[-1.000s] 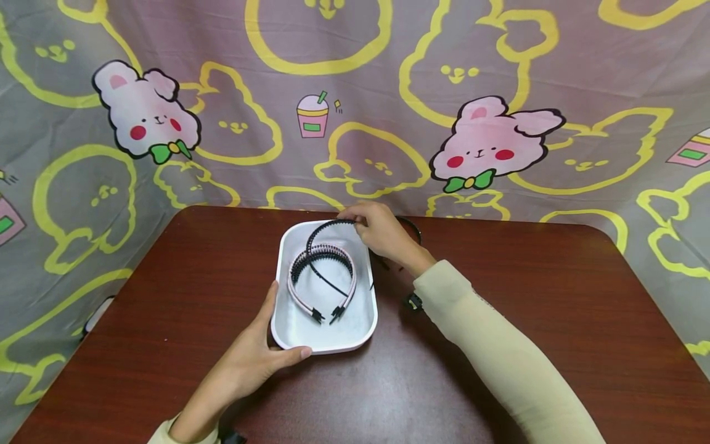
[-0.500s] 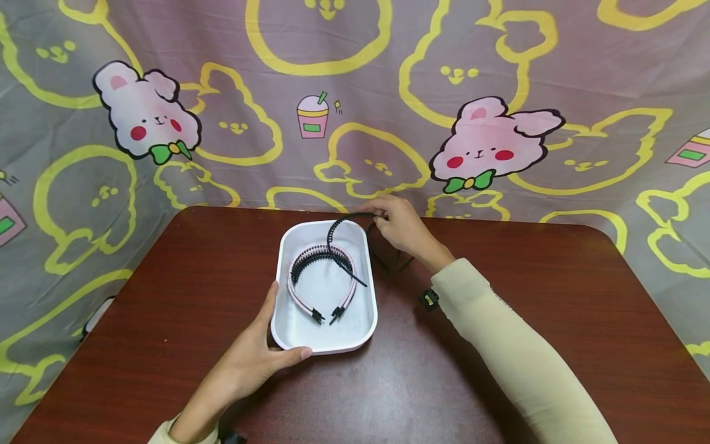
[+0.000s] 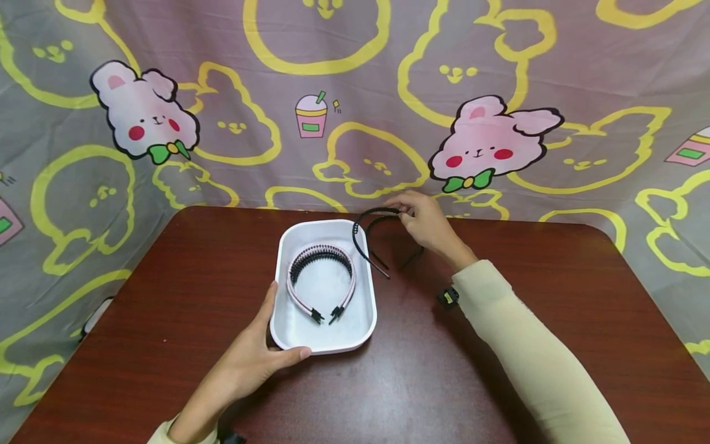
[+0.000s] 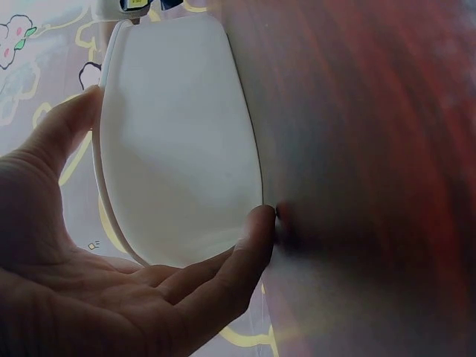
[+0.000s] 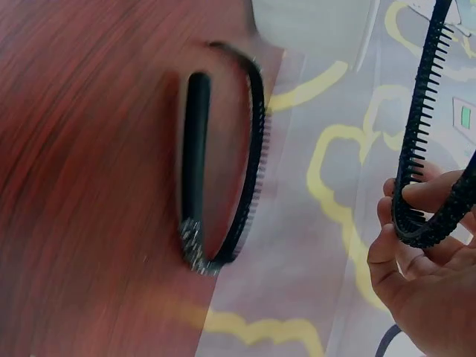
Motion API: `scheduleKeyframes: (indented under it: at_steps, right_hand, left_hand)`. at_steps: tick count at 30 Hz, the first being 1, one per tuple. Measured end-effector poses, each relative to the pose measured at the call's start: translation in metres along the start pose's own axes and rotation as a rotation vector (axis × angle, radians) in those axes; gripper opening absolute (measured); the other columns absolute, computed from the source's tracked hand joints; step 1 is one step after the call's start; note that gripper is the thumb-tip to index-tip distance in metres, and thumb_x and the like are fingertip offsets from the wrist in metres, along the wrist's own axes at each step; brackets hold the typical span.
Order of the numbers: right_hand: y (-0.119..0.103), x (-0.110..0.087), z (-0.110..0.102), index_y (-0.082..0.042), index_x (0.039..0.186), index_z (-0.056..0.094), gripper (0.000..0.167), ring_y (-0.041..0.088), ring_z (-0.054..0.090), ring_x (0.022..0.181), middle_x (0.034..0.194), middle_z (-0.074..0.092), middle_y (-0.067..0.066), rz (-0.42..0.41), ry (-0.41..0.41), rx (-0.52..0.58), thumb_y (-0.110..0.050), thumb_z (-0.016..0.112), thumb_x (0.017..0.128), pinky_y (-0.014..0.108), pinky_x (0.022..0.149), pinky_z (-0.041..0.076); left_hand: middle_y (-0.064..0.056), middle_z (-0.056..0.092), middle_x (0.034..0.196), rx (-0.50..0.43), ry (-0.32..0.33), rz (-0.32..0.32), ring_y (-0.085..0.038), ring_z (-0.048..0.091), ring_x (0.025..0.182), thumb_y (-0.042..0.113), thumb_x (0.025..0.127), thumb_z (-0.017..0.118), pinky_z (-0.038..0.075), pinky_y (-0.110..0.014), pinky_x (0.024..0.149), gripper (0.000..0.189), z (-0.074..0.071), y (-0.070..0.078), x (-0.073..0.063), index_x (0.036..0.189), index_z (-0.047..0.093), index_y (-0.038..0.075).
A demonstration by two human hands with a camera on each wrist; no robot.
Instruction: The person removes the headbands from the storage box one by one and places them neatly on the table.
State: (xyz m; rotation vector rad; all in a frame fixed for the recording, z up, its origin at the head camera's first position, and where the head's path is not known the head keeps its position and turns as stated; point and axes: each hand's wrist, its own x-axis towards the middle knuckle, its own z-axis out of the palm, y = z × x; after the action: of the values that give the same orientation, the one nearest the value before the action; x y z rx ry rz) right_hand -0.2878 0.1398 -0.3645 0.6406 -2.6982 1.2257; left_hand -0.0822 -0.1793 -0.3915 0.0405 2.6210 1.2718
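My left hand (image 3: 249, 351) grips the near left corner of a white rounded tray (image 3: 327, 336). In the left wrist view, the thumb is at the tray's rim and a fingertip is at its lower edge. Pink and black toothed headbands (image 3: 294, 295) lie nested inside it. Beyond the tray's far right corner, my right hand (image 3: 431, 223) pinches a black toothed headband (image 5: 416, 123) by the middle of its curve. One end of it overlaps the tray rim in the head view. Another black headband (image 5: 195, 149), with a glittery top, is on the table behind it.
The dark red-brown wooden table (image 3: 166, 308) ends at a patterned cloth curtain (image 3: 377, 92) hung close behind. A small black device (image 3: 448, 297) is at the right wrist.
My right hand has moved right with the black headband, out from above the tray to beyond its right side. The left hand and the tray have stayed put.
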Motion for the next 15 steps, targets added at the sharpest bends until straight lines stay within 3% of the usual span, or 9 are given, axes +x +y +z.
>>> scheduleKeyframes:
  at_steps: [11,15]
  right_hand:
    - [0.024,-0.008,-0.018,-0.003,0.122,0.076,0.042,0.032,0.061,0.099,0.112,0.07,0.018,0.043,0.026,-0.078,0.013,0.049,0.095,0.037,0.077,0.044]
    - [0.032,-0.011,-0.022,-0.002,0.123,0.075,0.04,0.034,0.062,0.102,0.116,0.07,0.019,0.061,0.037,-0.069,0.013,0.049,0.096,0.041,0.082,0.048]
  left_hand:
    - [-0.018,0.019,0.174,0.009,0.002,0.009,-0.041,0.044,0.147,0.042,0.082,0.09,0.032,-0.06,0.121,0.132,0.0,0.0,0.0,0.17,-0.004,0.016]
    - [-0.018,0.02,0.174,0.007,0.005,0.009,-0.041,0.044,0.146,0.042,0.082,0.09,0.032,-0.06,0.121,0.131,0.0,0.0,0.0,0.17,-0.003,0.016]
